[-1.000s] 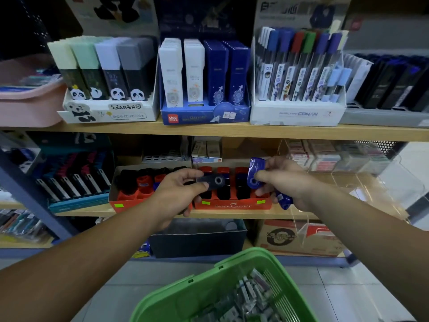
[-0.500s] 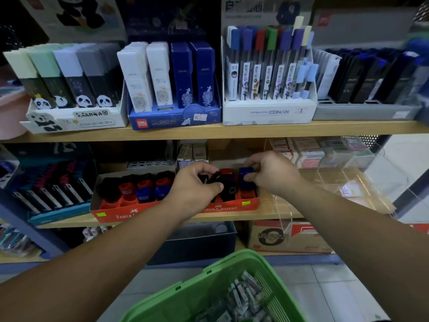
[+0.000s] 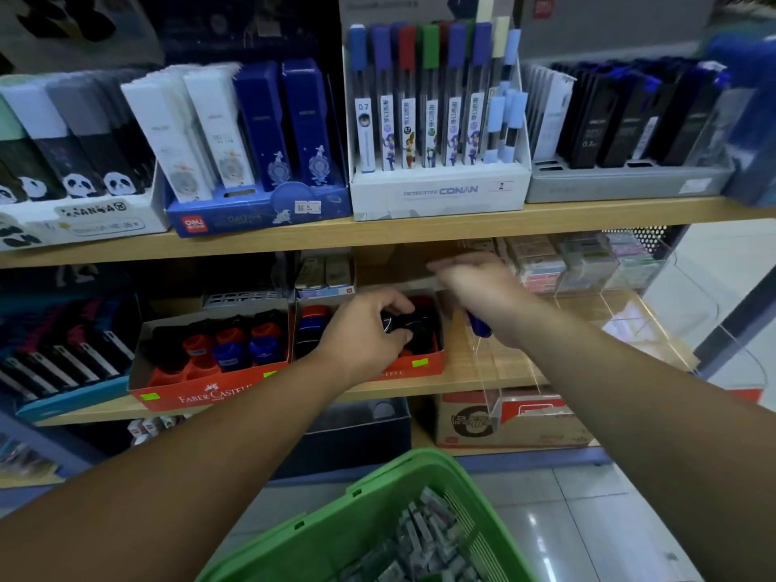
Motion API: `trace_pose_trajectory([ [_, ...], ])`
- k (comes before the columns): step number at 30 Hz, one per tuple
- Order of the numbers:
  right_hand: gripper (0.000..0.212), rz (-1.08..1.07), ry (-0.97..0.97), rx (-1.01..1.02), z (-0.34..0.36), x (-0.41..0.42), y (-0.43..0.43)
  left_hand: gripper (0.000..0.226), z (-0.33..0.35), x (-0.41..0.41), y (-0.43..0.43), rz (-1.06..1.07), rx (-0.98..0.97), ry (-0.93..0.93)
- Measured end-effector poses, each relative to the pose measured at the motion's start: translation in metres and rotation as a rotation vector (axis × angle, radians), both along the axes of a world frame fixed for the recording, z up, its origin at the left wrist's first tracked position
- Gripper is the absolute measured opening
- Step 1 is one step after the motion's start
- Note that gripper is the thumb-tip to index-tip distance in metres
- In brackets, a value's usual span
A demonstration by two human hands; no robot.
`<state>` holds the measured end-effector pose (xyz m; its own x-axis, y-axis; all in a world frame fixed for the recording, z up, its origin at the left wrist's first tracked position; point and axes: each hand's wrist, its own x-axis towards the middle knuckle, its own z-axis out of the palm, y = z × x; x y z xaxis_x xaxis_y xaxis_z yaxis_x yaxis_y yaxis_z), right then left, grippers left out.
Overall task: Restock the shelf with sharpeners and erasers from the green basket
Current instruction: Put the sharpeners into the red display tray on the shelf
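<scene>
Two red Faber-Castell trays of black, red and blue sharpeners stand on the middle shelf. My left hand reaches into the right tray and grips a black sharpener among the ones standing there. My right hand, blurred, hovers just right of that tray, above the shelf board. A blue sharpener sticks out under its palm, held by the curled fingers. The green basket sits below at the bottom edge, with several small grey packs inside.
A clear acrylic bin stands right of the trays, with small eraser boxes behind it. Pen and lead displays fill the upper shelf. Cardboard boxes sit on the low shelf. Tiled floor lies to the right.
My right hand has lifted off the right tray and moved rightward, still with a blue sharpener. My left hand has stayed in the tray on the black sharpener. The view has shifted right.
</scene>
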<state>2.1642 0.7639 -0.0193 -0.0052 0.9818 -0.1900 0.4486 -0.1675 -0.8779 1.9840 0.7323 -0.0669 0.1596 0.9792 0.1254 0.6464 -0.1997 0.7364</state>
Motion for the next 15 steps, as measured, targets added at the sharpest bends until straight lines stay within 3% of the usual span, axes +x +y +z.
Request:
trace_pose_trajectory([
  [2, 0.05, 0.035, 0.128, -0.197, 0.006, 0.007, -0.005, 0.03, -0.001, 0.005, 0.0, 0.001, 0.017, 0.062],
  [5, 0.069, 0.042, 0.434, -0.147, 0.003, 0.015, -0.018, 0.028, 0.003, 0.013, 0.002, -0.015, 0.026, 0.106],
  [12, 0.061, 0.074, 0.516, -0.107, -0.003, 0.021, -0.026, 0.037, 0.016, 0.018, 0.003, -0.091, -0.1, 0.143],
  [15, 0.052, 0.079, 0.499, -0.122, -0.009, 0.015, -0.026, 0.029, 0.013, 0.018, 0.0, -0.079, -0.123, 0.13],
])
